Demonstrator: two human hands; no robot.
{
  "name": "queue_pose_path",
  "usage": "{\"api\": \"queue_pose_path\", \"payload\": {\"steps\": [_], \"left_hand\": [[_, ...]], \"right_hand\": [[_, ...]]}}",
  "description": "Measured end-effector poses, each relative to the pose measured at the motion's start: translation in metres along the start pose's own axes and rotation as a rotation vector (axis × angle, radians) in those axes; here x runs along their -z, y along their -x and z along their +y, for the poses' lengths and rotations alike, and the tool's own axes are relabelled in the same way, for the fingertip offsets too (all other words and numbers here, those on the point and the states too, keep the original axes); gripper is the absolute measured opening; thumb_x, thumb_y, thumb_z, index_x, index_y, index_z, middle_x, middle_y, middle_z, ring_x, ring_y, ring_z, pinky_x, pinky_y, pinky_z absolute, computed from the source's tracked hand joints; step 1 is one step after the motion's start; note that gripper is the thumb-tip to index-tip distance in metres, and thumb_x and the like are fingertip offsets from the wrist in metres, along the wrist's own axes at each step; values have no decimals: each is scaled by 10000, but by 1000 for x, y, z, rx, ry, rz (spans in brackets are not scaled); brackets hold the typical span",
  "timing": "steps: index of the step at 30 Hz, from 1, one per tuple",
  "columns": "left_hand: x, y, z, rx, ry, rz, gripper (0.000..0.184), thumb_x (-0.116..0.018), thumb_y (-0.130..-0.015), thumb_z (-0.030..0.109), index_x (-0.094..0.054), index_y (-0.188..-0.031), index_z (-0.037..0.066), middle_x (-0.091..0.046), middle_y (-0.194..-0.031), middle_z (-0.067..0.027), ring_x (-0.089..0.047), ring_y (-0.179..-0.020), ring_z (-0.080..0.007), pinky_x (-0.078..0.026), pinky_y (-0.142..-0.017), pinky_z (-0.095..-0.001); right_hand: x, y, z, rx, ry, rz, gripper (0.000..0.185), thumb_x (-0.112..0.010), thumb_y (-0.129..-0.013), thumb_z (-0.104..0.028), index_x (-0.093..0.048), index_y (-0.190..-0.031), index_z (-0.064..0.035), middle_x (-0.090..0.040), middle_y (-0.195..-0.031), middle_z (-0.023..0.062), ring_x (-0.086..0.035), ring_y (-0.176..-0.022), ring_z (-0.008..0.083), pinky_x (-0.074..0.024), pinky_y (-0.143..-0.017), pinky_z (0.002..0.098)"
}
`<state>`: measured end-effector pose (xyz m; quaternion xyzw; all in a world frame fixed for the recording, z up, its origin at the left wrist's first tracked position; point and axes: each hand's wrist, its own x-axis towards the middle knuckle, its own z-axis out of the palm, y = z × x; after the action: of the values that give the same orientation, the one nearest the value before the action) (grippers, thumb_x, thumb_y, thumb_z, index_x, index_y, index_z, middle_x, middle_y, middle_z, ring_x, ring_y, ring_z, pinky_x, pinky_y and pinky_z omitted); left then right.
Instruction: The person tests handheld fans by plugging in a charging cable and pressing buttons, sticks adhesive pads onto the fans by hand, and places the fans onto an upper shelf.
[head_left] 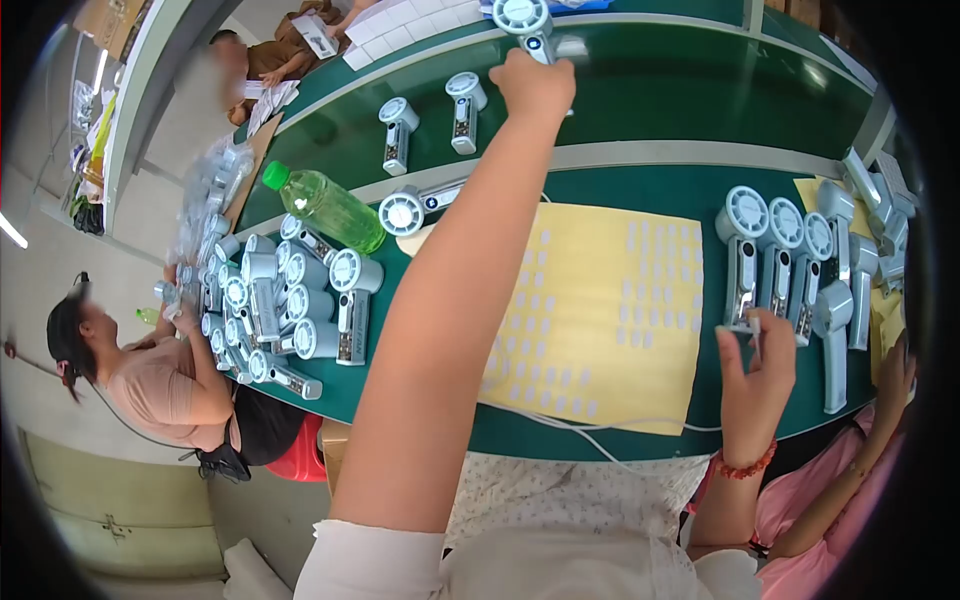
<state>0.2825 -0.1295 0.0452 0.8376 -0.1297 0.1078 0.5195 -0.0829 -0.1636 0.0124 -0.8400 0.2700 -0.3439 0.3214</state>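
Observation:
My left arm stretches far forward, and my left hand (535, 88) is closed around the lower handle of a light blue handheld fan (521, 14) on the green belt. On the right, my right hand (760, 375), with a red bead bracelet, pinches the small white plug of a cable (755, 328). Just beyond it stand several more fans, the nearest being a fan (742, 265) with its round head up. Between my arms lies a yellow sheet (610, 300) with rows of small pale stickers. Another fan (402, 213) lies beside my left forearm, partly hidden.
Two fans (396, 135) rest farther left on the green belt (680, 95). A green bottle (325, 208) leans over a crowd of fans (265, 295) at the left. One person sits at left (165, 380), another is at the back, and a co-worker's arm (850, 480) is at right.

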Motion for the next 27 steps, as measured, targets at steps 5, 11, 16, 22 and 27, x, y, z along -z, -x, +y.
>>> {"api": "queue_pose_path", "payload": {"steps": [5,11,16,22,27], "left_hand": [[-18,-35,-44,-6,-428,-7,381,-661,-729,235,-616,-913,-95,-630,-975,-259,-628,-932,-334,-497,-811,-362],[-33,-38,-74,117,-471,-150,330,-597,-766,87,-544,-1037,-94,-485,-1125,-275,-500,-1022,-387,-431,-897,-429],[-31,-29,-67,33,-405,-31,471,-630,-739,199,-508,-1100,-78,-471,-1150,-279,-455,-1057,-387,-382,-911,-431],[-10,89,8,20,274,-25,537,-571,-784,208,-363,-1237,7,-319,-1229,-237,-401,-1068,-350,-340,-940,-408],[71,211,59,601,910,-571,613,-592,-829,489,-370,-1225,77,-389,-1200,-109,-404,-1106,-211,-327,-937,-375]], "right_hand": [[-15,-6,6,-66,246,-4,425,-722,-752,-128,-553,-1120,-1,-536,-777,114,-479,-630,218,-423,-591,321],[-2,-22,6,-159,549,-116,366,-715,-769,-242,-538,-979,1,-548,-699,121,-485,-564,238,-408,-534,344],[-9,-24,15,-132,579,-149,287,-678,-795,-214,-529,-893,10,-558,-704,121,-481,-553,232,-393,-523,332],[17,-15,33,-350,-192,-76,242,-578,-870,-216,-543,-943,13,-496,-677,-16,-375,-506,68,-279,-462,233],[17,19,-7,-402,-816,-117,466,-518,-911,-353,-478,-1220,-7,-465,-761,-68,-328,-537,-11,-218,-445,146]]}}
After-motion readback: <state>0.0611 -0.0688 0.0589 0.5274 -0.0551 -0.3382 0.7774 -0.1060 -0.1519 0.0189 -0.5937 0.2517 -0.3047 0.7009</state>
